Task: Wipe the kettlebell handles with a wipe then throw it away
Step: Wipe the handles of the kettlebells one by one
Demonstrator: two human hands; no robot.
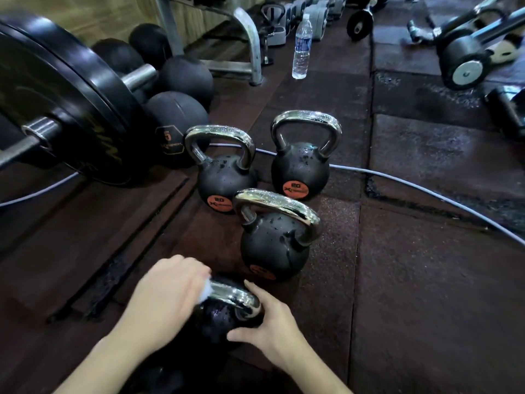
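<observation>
Several black kettlebells with chrome handles stand on the rubber floor. The nearest kettlebell (224, 311) sits between my hands. My left hand (167, 297) is closed around a white wipe (206, 291) pressed on the left end of its handle. My right hand (272, 319) rests against the right side of that kettlebell's body, fingers spread on it. Behind it stands a second kettlebell (274, 245), and further back a left one (224, 177) and a right one (301, 166), both with wet drops on them.
A loaded barbell with big black plates (71, 109) lies at the left, with medicine balls (176, 120) behind it. A water bottle (302, 46) stands at the back. A grey cable (426, 189) runs across the floor. Dumbbells and handles lie at the right back.
</observation>
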